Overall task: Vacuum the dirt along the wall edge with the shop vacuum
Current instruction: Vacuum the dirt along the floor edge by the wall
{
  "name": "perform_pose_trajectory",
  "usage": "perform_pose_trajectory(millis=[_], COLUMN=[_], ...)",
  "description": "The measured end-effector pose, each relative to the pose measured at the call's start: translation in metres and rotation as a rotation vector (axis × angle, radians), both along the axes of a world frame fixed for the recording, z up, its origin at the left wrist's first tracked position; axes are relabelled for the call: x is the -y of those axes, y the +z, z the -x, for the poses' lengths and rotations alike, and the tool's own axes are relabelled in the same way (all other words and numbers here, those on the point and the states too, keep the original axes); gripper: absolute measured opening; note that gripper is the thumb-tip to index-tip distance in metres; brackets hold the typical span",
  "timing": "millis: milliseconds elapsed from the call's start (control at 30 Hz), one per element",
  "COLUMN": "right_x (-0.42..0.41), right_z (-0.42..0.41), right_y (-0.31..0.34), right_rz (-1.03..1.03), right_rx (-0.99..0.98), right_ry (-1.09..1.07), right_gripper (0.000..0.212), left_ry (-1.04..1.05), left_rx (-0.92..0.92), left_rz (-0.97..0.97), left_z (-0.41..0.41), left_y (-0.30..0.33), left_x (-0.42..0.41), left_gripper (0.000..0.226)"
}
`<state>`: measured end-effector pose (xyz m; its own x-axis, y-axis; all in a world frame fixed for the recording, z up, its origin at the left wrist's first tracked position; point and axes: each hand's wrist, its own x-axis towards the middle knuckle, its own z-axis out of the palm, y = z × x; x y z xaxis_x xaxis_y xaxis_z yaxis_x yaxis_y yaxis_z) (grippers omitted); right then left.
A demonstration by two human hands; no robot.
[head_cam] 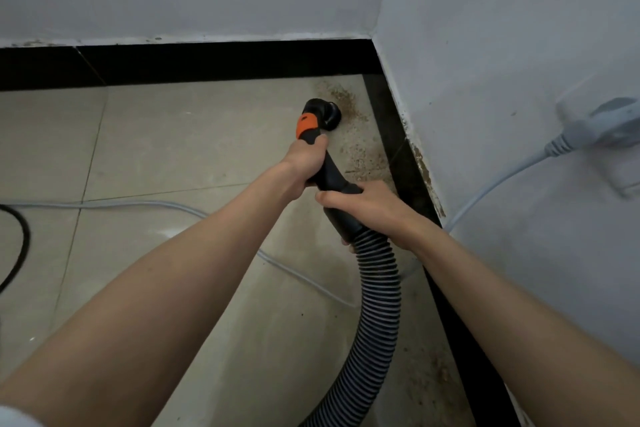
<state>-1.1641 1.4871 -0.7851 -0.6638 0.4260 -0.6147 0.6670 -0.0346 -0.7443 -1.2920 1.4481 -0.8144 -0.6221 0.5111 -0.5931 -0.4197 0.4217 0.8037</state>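
The vacuum hose (375, 291), black and ribbed, rises from the bottom centre of the frame to a rigid black handle (332, 177) with an orange collar (306, 125), ending in a rounded black nozzle (327, 111) just right of centre. The long axis of handle and nozzle runs from lower right to upper left, and the nozzle's mouth faces right, toward the dirt (346, 99) strewn on the beige floor tile (173, 135) beside the black skirting (391, 135) of the right wall. Both forearms reach in from the lower corners. The left hand (304, 163) wraps its fingers round the handle just below the orange collar. The right hand (367, 204) closes over the cuff where the ribbed hose joins the handle, thumb pointing left. More dirt lies along the skirting at lower right. A grey plug (585, 130) sits in a wall socket (620, 146) at the right edge, its grey cord (173, 206) trailing across the floor behind the arms.
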Motion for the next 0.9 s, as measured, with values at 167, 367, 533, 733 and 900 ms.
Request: perform_pose_trajectory(millis=[167,367,533,733,900], right_x=[-0.014,-0.022,-0.020,-0.025,-0.032], right_z=[0.010,0.045,0.056,0.046,0.048], right_y=[-0.010,-0.010,-0.026,-0.044,-0.058], right_rz=[-0.049,-0.086,-0.097,-0.212,-0.265], right_rx=[0.008,0.012,0.009,-0.021,-0.058], right_ry=[-0.004,0.081,0.024,-0.008,-0.098], right_gripper=[0.031,0.037,0.056,0.048,0.045], left_ry=[-0.070,0.044,0.082,0.023,0.028], left_rx=[-0.055,-0.118,-0.180,-0.211,-0.224], left_rz=[0.016,0.034,0.093,0.093,0.080], left_z=[0.012,0.048,0.067,0.064,0.066], left_y=[-0.009,-0.018,-0.030,-0.038,-0.042], left_x=[-0.018,-0.017,-0.025,-0.050,-0.065], left_gripper=[0.040,0.042,0.051,0.053,0.050])
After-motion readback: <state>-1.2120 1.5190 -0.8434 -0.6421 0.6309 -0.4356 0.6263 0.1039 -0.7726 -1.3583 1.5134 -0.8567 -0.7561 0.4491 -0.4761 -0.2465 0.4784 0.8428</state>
